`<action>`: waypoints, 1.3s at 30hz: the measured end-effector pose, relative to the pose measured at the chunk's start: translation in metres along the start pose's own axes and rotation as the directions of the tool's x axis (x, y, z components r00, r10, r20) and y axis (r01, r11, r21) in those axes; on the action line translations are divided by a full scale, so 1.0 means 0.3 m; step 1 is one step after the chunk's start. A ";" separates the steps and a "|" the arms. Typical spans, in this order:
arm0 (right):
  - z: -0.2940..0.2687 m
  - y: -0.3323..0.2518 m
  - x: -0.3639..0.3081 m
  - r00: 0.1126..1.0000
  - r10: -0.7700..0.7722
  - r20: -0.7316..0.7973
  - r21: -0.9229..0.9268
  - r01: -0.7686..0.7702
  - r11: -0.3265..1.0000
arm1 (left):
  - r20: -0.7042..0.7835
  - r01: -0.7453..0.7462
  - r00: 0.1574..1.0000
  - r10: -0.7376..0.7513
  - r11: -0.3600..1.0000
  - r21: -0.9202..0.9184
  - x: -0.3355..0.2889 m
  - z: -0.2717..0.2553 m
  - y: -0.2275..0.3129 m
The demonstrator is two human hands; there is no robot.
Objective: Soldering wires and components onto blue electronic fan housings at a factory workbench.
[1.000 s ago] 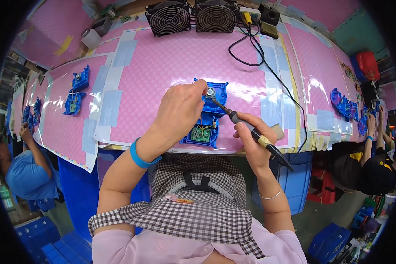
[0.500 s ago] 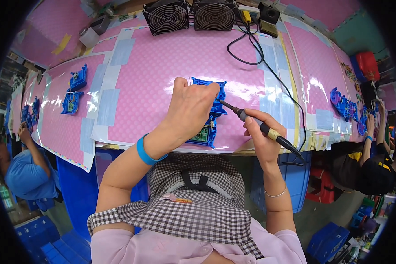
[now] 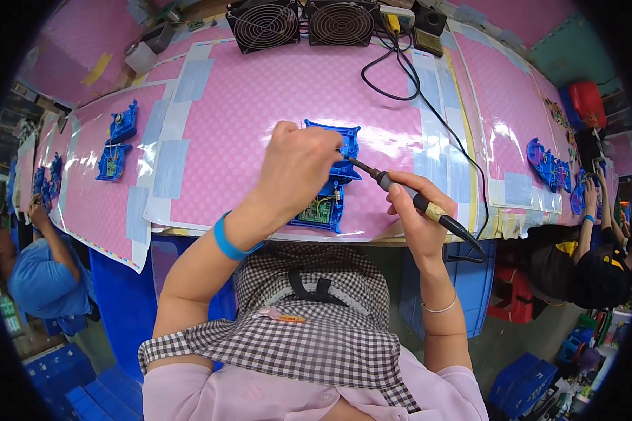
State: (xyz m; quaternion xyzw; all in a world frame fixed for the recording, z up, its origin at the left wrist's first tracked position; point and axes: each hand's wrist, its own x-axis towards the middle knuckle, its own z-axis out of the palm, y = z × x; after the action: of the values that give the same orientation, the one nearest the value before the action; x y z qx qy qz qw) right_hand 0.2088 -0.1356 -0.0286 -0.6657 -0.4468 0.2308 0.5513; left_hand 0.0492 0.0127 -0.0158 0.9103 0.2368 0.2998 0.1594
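Left hand (image 3: 295, 165), grip unclear, partly blocks blue casing (image 3: 342, 170); right hand (image 3: 421, 210) pinches soldering iron (image 3: 383, 179), fans (image 3: 340, 22) beyond.

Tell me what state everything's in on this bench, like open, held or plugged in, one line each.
Near blue casing: open, beneath the left hand
Circuit board: exposed
Soldering iron: held in the right hand, tip at the casing
Blue casing at left: open, lying untouched
Two fans: upright; can't tell if running
Yellow plug: apparently plugged in
Black cord: loosely looped
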 end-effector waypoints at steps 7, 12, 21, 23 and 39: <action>-0.017 0.006 -0.007 0.999 -0.039 -0.036 0.051 0.041 0.998 | 0.081 0.495 0.850 -0.521 0.735 -0.464 -0.130 -0.113 0.048; 0.000 0.005 -0.002 1.000 -0.005 -0.010 0.033 0.006 0.999 | -0.025 0.271 0.957 -0.288 0.924 -0.271 -0.116 -0.016 0.102; 0.007 0.003 -0.011 0.999 -0.008 -0.032 0.052 0.010 0.999 | 0.004 0.493 0.799 -0.601 0.653 -0.575 -0.067 0.025 0.024; 0.006 0.009 -0.011 0.999 0.009 -0.033 0.069 -0.007 0.998 | 0.000 0.476 0.834 -0.552 0.719 -0.506 -0.058 0.017 0.031; 0.001 0.008 -0.014 0.999 0.017 -0.042 0.068 -0.015 0.998 | 0.054 0.223 0.973 -0.223 0.975 0.019 -0.053 0.007 0.019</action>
State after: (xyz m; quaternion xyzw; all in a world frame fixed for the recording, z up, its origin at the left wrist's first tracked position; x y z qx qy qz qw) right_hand 0.2073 -0.1389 -0.0316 -0.6550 -0.4214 0.2358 0.5812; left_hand 0.0411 -0.0009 -0.0223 0.8870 0.3350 0.2529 0.1926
